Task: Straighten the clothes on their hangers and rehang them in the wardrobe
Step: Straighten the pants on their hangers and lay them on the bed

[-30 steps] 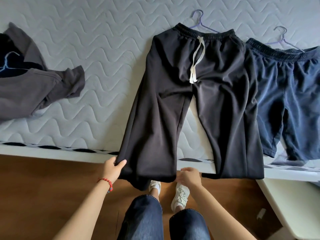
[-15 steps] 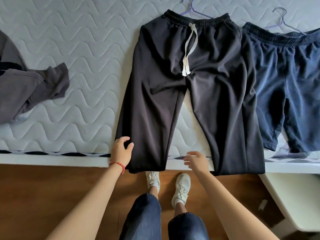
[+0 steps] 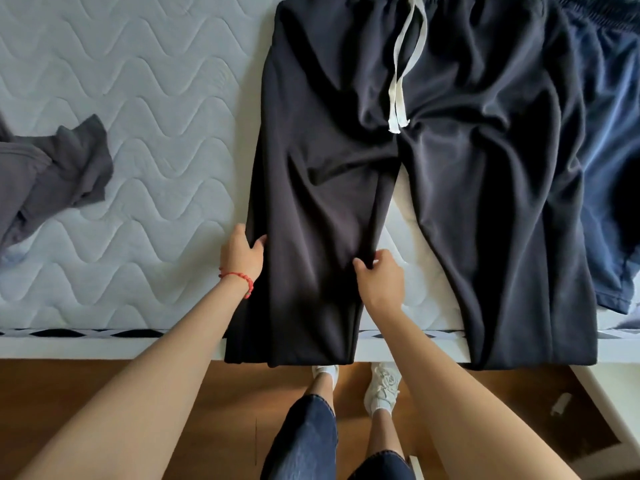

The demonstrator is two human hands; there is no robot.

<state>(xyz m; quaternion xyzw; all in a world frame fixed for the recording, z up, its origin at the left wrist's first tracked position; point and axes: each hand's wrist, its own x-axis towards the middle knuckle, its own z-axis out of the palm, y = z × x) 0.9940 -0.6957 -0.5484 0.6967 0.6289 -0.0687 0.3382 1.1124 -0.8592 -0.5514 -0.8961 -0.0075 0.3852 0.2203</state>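
Black drawstring trousers (image 3: 450, 168) lie flat on the quilted mattress (image 3: 138, 116), cuffs hanging over the bed's front edge. My left hand (image 3: 240, 256) pinches the outer edge of the left trouser leg, thumb on top of the cloth. On that same leg's inner edge, my right hand (image 3: 379, 282) grips the fabric. Their white drawstring (image 3: 398, 98) lies down the middle. Navy shorts (image 3: 613, 150) lie at the right, partly under the trousers. The hangers are out of frame.
A grey garment (image 3: 52, 174) lies crumpled at the left edge of the mattress. The white bed frame (image 3: 104, 344) runs along the front, above a wooden floor (image 3: 86, 386). My legs and white shoes (image 3: 382, 386) stand below the trousers.
Both hands moved up the left trouser leg, from the cuff onto the mattress, and now grip its two edges. The view shifted closer and up the bed.
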